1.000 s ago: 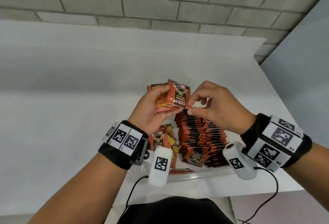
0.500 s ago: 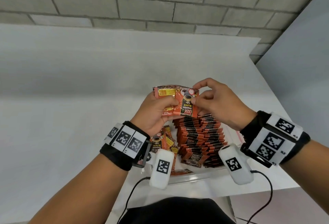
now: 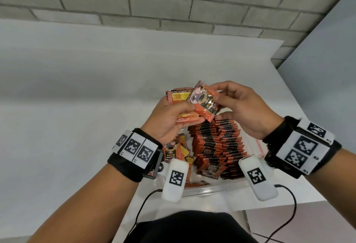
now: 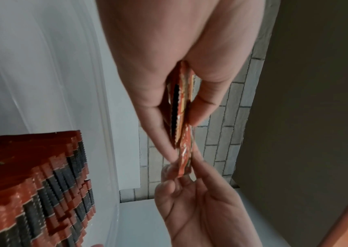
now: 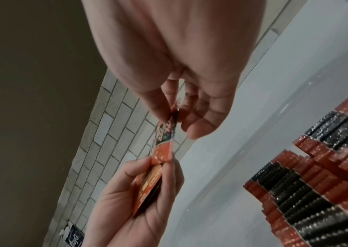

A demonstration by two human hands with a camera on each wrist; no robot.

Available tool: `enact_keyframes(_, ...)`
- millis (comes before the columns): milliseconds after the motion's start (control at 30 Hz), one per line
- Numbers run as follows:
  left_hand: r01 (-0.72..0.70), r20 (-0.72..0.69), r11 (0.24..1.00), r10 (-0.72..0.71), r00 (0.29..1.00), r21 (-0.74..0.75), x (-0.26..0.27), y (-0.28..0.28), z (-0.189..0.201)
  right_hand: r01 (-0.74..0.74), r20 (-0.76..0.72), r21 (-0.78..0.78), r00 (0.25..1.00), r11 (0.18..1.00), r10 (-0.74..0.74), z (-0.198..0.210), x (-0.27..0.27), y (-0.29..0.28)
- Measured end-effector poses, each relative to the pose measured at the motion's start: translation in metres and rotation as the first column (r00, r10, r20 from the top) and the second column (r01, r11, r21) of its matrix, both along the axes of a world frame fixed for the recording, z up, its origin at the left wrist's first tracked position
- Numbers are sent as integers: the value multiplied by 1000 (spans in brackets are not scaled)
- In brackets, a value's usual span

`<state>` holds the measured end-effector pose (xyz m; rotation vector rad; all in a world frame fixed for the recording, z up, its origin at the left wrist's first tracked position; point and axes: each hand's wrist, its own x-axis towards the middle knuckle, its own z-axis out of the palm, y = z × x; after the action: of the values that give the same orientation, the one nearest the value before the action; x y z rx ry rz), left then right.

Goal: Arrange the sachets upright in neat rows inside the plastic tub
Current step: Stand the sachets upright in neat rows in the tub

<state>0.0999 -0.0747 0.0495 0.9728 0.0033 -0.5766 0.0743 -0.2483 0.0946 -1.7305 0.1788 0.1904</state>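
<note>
My left hand grips a small stack of orange sachets above the clear plastic tub. My right hand pinches one orange-and-black sachet by its edge, tilted against that stack. In the left wrist view the stack sits between thumb and fingers, and the single sachet runs down to the right hand. In the right wrist view the pinched sachet meets the left hand's stack. Rows of upright sachets fill the tub's right part; loose sachets lie at its left.
The tub stands near the front edge of a white table. A grey brick wall runs behind it, and a plain panel rises at the right. Cables hang from the wrist cameras.
Both hands have stayed above the tub. The right hand has turned the single sachet from upright to a tilted, diagonal lie against the left hand's stack.
</note>
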Motion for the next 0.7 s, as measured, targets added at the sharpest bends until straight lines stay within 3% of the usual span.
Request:
enact_keyframes(100, -50, 37, 999, 50, 998, 3, 1, 0, -1, -16, -95, 105, 995, 994, 26, -4, -2, 0)
enact_keyframes(200, -31, 39, 999, 31, 999, -6, 0, 0, -1, -37, -65, 99, 997, 994, 43, -6, -4, -3)
enact_keyframes(300, -87, -20, 996, 86, 996, -11, 3, 4, 1, -54, -7, 7, 999, 999, 54, -1, -6, -12)
enact_keyframes(367, -150, -73, 989, 149, 986, -9, 7, 8, 0, -193, -8, -152, 981, 969, 194, 4, -11, -18)
enact_keyframes(433, -198, -107, 980, 197, 975, 2, 11, 13, -2, -420, -101, -300, 907, 857, 409, 6, -22, -21)
enact_keyframes(500, -218, -124, 976, 217, 968, 5, 13, 17, -3, -578, -225, -471, 809, 666, 543, 1, -35, -19)
enact_keyframes(700, -196, -131, 981, 193, 972, -6, 13, 16, -3, -619, -398, -751, 703, 230, 590, -31, -56, -4)
